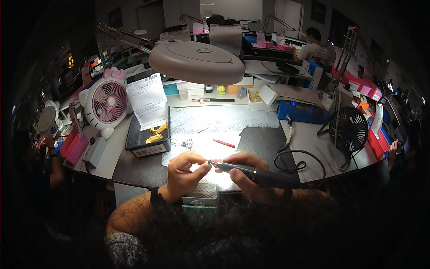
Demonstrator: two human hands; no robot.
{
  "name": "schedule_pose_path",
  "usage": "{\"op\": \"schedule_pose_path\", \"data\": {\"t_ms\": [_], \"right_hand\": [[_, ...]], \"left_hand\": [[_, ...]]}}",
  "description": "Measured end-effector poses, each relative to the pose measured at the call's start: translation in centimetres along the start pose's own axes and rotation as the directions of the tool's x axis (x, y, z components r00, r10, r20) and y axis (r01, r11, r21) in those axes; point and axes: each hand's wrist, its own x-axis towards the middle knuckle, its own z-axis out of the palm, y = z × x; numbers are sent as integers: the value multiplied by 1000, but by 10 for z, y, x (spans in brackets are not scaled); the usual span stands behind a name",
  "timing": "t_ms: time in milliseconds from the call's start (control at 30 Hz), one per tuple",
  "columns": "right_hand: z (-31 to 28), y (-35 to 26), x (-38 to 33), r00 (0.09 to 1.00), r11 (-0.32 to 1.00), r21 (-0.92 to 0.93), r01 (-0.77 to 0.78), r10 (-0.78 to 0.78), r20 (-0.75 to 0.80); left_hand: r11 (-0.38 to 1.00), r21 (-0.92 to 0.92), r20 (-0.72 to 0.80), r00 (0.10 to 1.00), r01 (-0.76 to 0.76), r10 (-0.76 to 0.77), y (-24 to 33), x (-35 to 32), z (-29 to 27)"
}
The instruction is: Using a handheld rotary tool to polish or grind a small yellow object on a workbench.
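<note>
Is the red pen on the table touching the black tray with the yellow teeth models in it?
Apart. The head view shows the red pen lying alone on the lit table, with a plain stretch of tabletop between it and the black tray.

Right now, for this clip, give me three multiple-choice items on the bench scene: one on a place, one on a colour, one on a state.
1. Where does the black tray with the yellow dental casts sit?
A. left of the lit work area
B. beside the black fan
C. under the blue box

2. What colour is the pencil lying on the bench?
A. green
B. red
C. white

3. What is the right hand doing?
A. resting flat on the bench
B. lifting the lamp
C. gripping the dark rotary handpiece

Answers:
1 A: the tray lies left of the bright patch, next to the pink and white fan.
2 B: it shows red against the grey surface.
3 C: its fingers close around the handpiece, whose tip points at the small piece pinched in the left hand.
</note>
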Motion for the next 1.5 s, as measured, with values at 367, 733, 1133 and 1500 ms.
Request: {"op": "schedule_pose_path", "data": {"t_ms": [367, 733, 1133, 1500], "right_hand": [[-1, -2, 1, 1000, 1000, -4, -21, 21, -2], [-2, -2, 0, 999, 999, -21, -34, 34, 6], [1, -6, 1, 999, 999, -5, -47, 47, 7], [0, -7, 1, 998, 998, 16, -54, 54, 8]], "left_hand": [[1000, -16, -7, 1000, 17, -17, -1, -2, 0], [999, -34, 1, 1000, 25, -25, -3, -2, -1], [999, -28, 11, 1000, 25, -24, 2, 0, 0], [999, -40, 25, 1000, 19, -18, 7, 3, 3]]}}
